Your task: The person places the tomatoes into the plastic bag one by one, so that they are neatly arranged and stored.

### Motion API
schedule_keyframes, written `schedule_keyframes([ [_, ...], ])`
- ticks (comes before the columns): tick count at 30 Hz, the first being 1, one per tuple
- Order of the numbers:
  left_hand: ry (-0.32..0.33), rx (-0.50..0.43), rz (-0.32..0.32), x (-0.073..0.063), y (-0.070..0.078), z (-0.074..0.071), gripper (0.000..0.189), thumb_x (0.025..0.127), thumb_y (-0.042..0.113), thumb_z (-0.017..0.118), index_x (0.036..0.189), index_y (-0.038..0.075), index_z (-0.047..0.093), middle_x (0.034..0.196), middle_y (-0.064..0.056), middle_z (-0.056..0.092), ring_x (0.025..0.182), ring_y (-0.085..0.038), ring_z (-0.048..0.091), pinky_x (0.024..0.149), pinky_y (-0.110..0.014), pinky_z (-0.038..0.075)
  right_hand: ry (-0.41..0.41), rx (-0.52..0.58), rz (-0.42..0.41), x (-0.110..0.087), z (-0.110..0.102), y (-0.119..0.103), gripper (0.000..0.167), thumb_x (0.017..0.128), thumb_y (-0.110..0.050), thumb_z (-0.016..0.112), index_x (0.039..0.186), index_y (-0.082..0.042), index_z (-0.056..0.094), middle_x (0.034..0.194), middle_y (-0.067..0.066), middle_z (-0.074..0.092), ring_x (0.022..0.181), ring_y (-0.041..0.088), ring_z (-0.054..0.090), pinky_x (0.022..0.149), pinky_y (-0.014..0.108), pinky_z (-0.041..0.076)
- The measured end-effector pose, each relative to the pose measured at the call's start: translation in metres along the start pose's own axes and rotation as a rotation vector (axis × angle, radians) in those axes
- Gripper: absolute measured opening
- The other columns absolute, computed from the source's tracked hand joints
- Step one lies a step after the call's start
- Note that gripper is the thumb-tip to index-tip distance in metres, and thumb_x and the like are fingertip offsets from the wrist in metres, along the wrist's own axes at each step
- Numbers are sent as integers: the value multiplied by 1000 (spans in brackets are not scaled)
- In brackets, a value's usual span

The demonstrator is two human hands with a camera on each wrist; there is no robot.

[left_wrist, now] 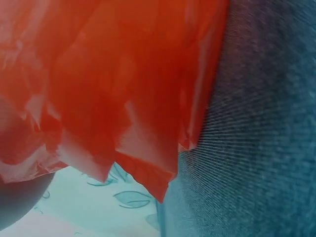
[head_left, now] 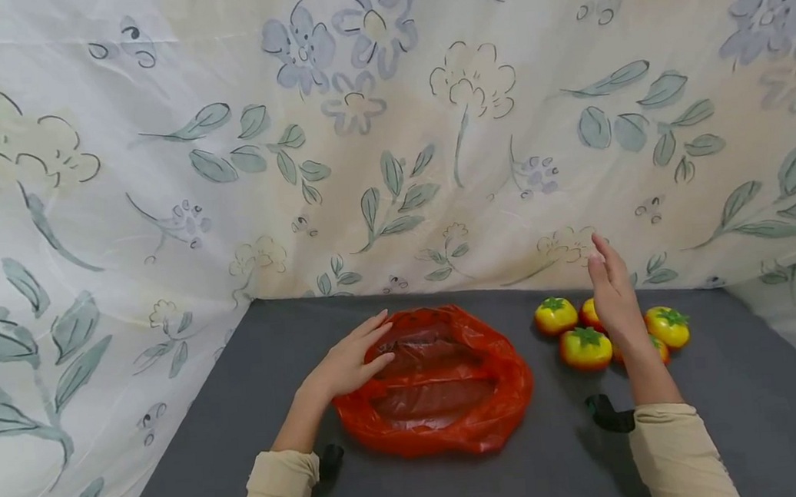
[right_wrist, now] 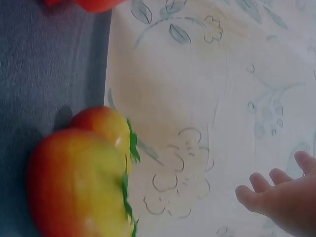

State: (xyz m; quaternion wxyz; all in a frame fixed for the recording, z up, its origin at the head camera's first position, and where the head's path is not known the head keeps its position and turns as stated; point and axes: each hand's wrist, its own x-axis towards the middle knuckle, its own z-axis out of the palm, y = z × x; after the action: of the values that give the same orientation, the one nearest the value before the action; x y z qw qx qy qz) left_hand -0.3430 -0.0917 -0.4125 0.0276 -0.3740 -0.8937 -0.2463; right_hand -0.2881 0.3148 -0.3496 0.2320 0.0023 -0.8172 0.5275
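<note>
A red plastic bag point(head_left: 504, 372) stands on the dark table with its mouth spread wide and facing up. My left hand point(head_left: 347, 364) rests on the bag's left rim, fingers straight and reaching over the opening. In the left wrist view the crinkled side of the bag point(left_wrist: 138, 74) fills much of the picture. Over the group of red-and-yellow tomatoes point(head_left: 586, 348) with green leafy tops, my right hand point(head_left: 612, 287) is raised with straight fingers and holds nothing. Two of the tomatoes point(right_wrist: 74, 182) show below that hand in the right wrist view; in the head view it partly hides others.
The dark grey table point(head_left: 243, 413) ends at a pale flowered cloth point(head_left: 395, 202) hanging behind it and along the sides. A black wrist mount point(head_left: 611, 414) shows by the right forearm, and another dark piece point(head_left: 330, 461) by the left.
</note>
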Motion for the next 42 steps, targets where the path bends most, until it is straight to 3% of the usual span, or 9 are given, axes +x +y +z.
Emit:
schedule_keyframes([
  [5, 82, 60, 107, 0, 0, 1, 53, 92, 22, 64, 138, 1, 49, 151, -11, 33, 138, -31, 29, 106, -51, 29, 51, 27, 40, 2, -13, 4, 60, 102, -48, 25, 155, -25, 11, 159, 8, 4, 142, 36, 4, 109, 60, 4],
  [10, 81, 132, 157, -5, 4, 2, 47, 92, 24, 64, 134, 3, 55, 147, -10, 40, 137, -31, 30, 105, -52, 30, 113, 31, 81, 2, -28, 9, 57, 103, -46, 23, 155, -25, 11, 159, 6, 6, 141, 37, 11, 110, 57, 8],
  [22, 54, 182, 108, -26, 6, 4, 48, 93, 33, 62, 135, 11, 56, 148, -9, 39, 140, -29, 23, 109, -54, 21, 330, 162, 155, 7, -62, 28, 55, 100, -50, 30, 151, -31, 24, 155, -2, 19, 138, 21, 24, 113, 36, 16],
  [28, 55, 176, 110, -24, 6, 9, 48, 92, 36, 62, 134, 12, 57, 149, -9, 38, 141, -30, 21, 109, -54, 21, 454, 365, 286, 4, -77, 32, 50, 103, -40, 34, 150, -25, 30, 155, 0, 22, 136, 16, 25, 113, 30, 15],
  [31, 56, 183, 112, -25, 4, 10, 48, 93, 37, 61, 134, 13, 57, 149, -9, 37, 140, -31, 22, 109, -54, 21, 504, 449, 312, 12, -87, 58, 48, 100, -41, 41, 146, -26, 39, 150, -2, 29, 128, 12, 33, 110, 27, 23],
  [34, 59, 179, 119, -25, 3, 11, 48, 92, 37, 61, 134, 13, 58, 149, -9, 37, 140, -32, 22, 109, -54, 21, 540, 480, 332, 20, -98, 88, 47, 96, -47, 47, 140, -30, 46, 143, -6, 36, 118, 6, 38, 101, 22, 32],
  [39, 56, 168, 126, -24, 3, 10, 47, 92, 35, 62, 133, 12, 59, 148, -10, 38, 140, -32, 21, 109, -55, 21, 602, 495, 439, 18, -98, 81, 44, 99, -41, 47, 141, -28, 46, 138, -9, 39, 112, 4, 39, 102, 24, 30],
  [42, 50, 163, 117, -24, 4, 10, 46, 92, 35, 62, 132, 12, 59, 148, -10, 38, 141, -31, 21, 109, -55, 21, 613, 475, 438, 17, -100, 90, 45, 99, -39, 47, 142, -26, 45, 137, -7, 40, 111, 4, 39, 101, 24, 31],
])
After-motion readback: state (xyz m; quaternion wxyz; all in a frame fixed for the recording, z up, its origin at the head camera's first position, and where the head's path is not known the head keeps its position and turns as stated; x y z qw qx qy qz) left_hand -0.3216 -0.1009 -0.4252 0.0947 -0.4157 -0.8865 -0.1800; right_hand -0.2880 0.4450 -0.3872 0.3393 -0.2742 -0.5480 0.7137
